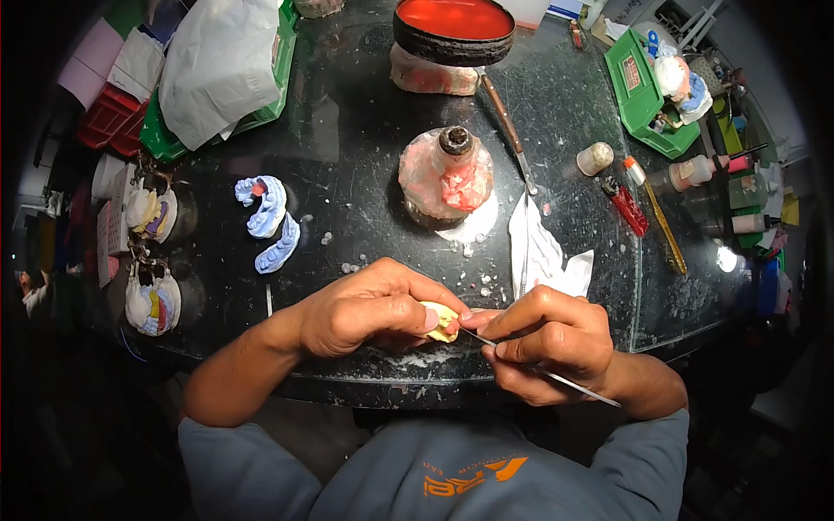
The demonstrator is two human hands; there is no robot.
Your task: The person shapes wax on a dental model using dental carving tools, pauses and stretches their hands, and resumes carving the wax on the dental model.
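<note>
My left hand (pixel 369 311) pinches a small yellow dental model (pixel 445 322) with a pinkish-red patch on it, just above the table's front edge. In my right hand (pixel 556 343) is a thin metal tool (pixel 573 385), gripped like a pen. Its tip points left and meets or nearly meets the model's right side; the exact contact is too small to tell. The fingertips of both hands come close together beside the model. Beyond them, a white cloth (pixel 540 252) lies on the dark table, and a wax-spattered burner (pixel 446 178) stands near the middle.
A black-rimmed dish of red wax (pixel 455 19) is at the back. A wooden-handled knife (pixel 504 117), red lighter (pixel 625 208) and yellow-handled brush (pixel 665 221) lie to the right. Blue dental impressions (pixel 265 208) lie left. Green trays (pixel 282 82) hold items at the back.
</note>
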